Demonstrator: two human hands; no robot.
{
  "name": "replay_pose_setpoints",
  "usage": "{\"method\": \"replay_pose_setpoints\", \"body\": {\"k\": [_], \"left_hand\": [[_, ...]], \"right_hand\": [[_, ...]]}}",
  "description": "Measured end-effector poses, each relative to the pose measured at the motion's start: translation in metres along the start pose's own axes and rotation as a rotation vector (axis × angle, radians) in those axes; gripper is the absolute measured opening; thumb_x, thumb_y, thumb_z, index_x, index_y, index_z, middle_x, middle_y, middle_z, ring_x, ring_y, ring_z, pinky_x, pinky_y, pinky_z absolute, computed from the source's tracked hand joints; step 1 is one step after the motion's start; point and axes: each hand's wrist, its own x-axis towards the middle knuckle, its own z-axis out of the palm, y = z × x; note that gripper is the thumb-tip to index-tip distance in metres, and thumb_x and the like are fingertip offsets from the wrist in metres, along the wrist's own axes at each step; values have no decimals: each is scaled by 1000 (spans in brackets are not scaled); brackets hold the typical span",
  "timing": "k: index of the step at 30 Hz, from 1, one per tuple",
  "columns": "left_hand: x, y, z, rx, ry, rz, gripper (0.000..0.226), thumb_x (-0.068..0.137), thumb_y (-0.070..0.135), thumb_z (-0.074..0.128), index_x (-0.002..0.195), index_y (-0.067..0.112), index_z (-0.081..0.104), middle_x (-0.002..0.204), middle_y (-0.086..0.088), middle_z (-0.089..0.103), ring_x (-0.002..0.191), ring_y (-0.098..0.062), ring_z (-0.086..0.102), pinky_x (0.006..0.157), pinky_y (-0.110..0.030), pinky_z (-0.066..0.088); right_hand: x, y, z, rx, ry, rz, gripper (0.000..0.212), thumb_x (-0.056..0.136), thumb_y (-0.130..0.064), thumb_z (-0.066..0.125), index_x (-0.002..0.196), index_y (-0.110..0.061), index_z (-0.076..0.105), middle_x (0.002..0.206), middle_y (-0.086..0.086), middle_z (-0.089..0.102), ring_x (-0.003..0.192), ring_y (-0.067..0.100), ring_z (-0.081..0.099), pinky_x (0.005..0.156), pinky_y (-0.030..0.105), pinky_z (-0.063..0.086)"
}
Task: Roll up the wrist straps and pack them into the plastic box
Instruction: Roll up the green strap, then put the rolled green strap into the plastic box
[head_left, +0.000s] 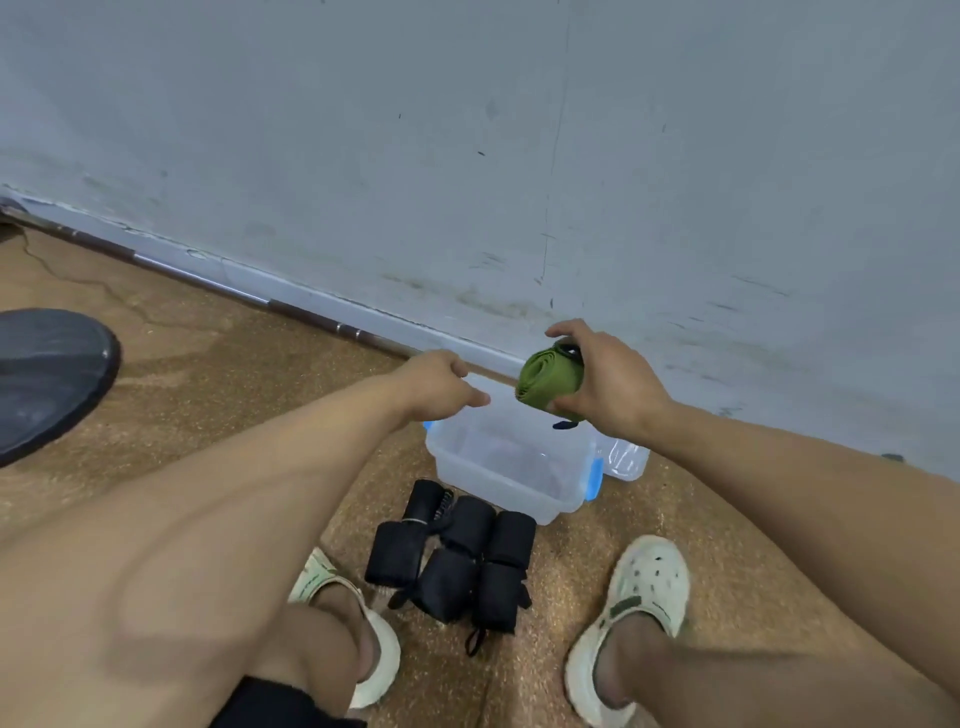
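My right hand (605, 376) grips a rolled green wrist strap (548, 379) in the air above the far side of the clear plastic box (498, 488). The box sits open on the floor and has blue latches. My left hand (441, 384) hovers over the box's left rim with fingers loosely curled, holding nothing. Several rolled black wrist straps (457, 561) lie bunched on the floor just in front of the box, between my feet.
The box's clear lid (626, 460) lies behind its right end, by the grey wall (519, 156). A metal bar (218, 283) runs along the wall base. A dark round weight plate (47, 374) lies on the floor at the left. My sandalled feet (639, 603) flank the black rolls.
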Motion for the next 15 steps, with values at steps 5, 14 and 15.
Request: {"method": "replay_pose_setpoints", "body": {"k": [5,14,15], "left_hand": [[27,-26,12,80,7,-70,49,94,24,72,138,9,54,139,-9,58,125,-27,56,101,-35,47],[110,-76,30,387,-46,-109,68,96,24,59,157,17,31,150,-12,50,128,-33,54,96,-36,45],[120,-84,33,374,-38,-128,67,97,24,58,157,15,29,150,-13,49,129,-34,53,97,-37,45]], "right_hand": [[39,8,51,-70,-119,-26,74,74,-29,86,139,-26,49,117,6,61,102,29,61,80,39,52],[70,43,207,660,-69,687,77,72,-24,93,136,-21,49,127,5,56,104,22,53,92,38,52],[73,48,222,731,-66,779,79,71,-24,94,136,-20,48,131,7,55,107,24,53,96,41,53]]}}
